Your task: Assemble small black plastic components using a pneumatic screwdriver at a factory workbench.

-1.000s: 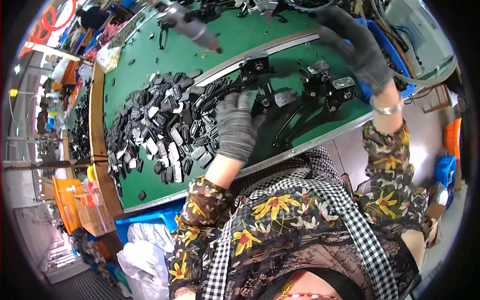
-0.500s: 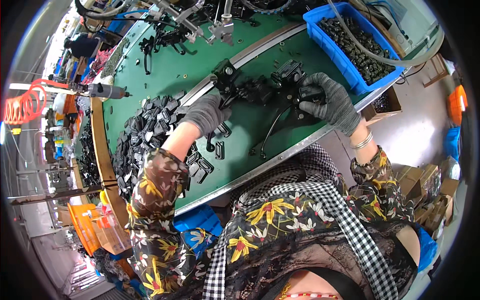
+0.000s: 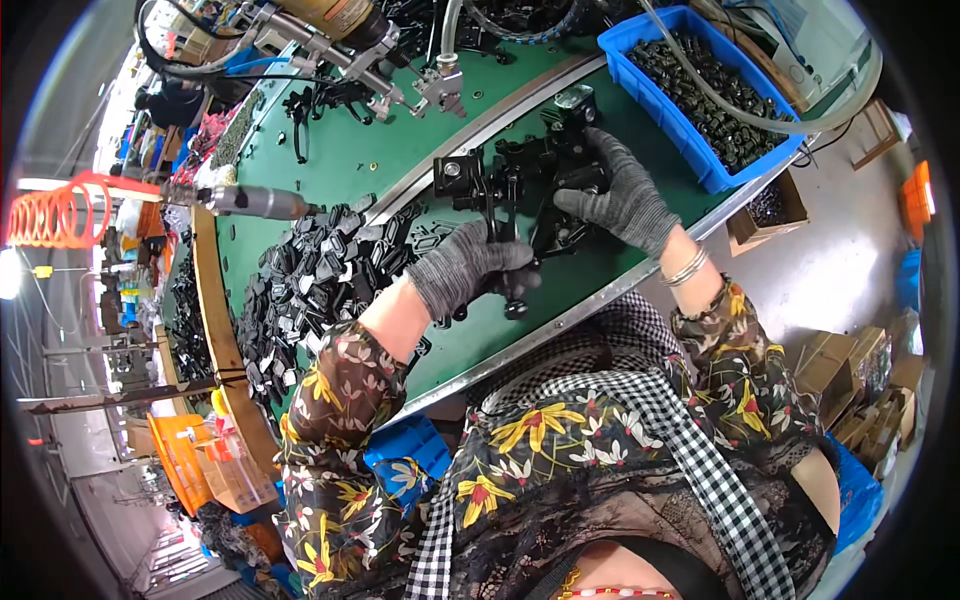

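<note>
On the green table, my left hand (image 3: pixel 468 268), in a grey knit glove, is closed round the lever of a black brake lever assembly (image 3: pixel 459 176) with a square reservoir. The lever's rounded tip (image 3: pixel 515 309) sticks out below the fingers. My right hand (image 3: pixel 632 203), gloved alike, grips a second black brake lever assembly (image 3: pixel 573 108) between thumb and fingers, its reservoir pointing away from me. The two assemblies lie close together, and where their middle parts meet I cannot tell them apart. Left of my left hand spreads a heap of small black caps (image 3: pixel 310 270).
A blue bin (image 3: pixel 712 180) full of small dark metal parts stands at the far right. A powered screwdriver (image 3: pixel 262 202) hangs at left on a red coiled hose (image 3: pixel 62 210). Overhead is a metal fixture (image 3: pixel 440 88). A metal rail (image 3: pixel 470 140) crosses the table.
My left hand has moved right and nearer to me, bringing its brake lever assembly round. My right hand has shifted slightly left. The view has shifted, and the hanging screwdriver appears further right.
</note>
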Motion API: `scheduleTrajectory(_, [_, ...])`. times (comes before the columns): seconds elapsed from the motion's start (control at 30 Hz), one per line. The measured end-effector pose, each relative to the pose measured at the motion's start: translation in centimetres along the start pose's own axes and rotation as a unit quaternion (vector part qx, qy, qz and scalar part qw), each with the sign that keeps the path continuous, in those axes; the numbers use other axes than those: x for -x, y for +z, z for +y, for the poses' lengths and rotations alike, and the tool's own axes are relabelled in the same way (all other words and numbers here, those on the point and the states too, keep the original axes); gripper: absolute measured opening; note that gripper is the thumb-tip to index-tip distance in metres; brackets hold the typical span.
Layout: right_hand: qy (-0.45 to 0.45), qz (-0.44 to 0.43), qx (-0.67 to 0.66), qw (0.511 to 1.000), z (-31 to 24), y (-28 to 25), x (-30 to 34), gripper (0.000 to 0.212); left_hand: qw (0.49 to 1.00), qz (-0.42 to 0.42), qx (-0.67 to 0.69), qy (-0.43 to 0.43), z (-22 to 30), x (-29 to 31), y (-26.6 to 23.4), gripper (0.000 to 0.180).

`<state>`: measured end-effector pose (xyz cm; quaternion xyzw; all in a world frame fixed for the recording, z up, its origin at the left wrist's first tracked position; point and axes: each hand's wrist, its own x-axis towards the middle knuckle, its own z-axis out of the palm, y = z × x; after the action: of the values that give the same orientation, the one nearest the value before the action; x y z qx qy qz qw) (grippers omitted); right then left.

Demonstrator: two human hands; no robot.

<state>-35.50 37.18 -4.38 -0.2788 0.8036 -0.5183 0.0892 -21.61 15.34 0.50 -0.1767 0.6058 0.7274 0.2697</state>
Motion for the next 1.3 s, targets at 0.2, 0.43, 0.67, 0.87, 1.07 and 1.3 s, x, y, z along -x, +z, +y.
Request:
scheduleTrajectory(0.2, [0.065, -0.092, -0.06, 0.992, -2.7, 0.2, 0.4, 0.073, 0.995, 0.044, 0.084, -0.022, 1.8, -0.1, 2.8, 0.025])
scheduleTrajectory(0.43, [-0.115, 0.154, 0.097, 0.976, -0.7, -1.5, -9.9, 0.056, 0.98, 0.046, 0.193, -0.013, 0.0, -1.5, 2.0, 0.027])
scheduleTrajectory(0.67, [-0.055, -0.073, 0.03, 0.995, -0.8, -1.1, -10.8, 0.043, 0.997, 0.066, 0.027, 0.037, -0.8, -1.4, 1.6, 0.033])
scheduleTrajectory(0.87, [-0.001, -0.027, -0.146, 0.989, -0.9, 0.5, -9.2, 0.034, 0.902, 0.251, -0.348, 0.035, -0.5, -1.4, 1.7, 0.046])
scheduleTrajectory(1.07, [0.015, 0.05, -0.059, 0.997, -1.2, 2.1, -8.7, 0.03, 0.667, 0.414, -0.615, 0.075, -1.5, -1.4, 1.7, 0.041])
scheduleTrajectory(1.3, [0.115, 0.117, -0.289, 0.943, -1.7, 2.9, -8.3, 0.028, 0.803, 0.314, -0.504, 0.05, -1.6, -1.9, 0.3, 0.046])
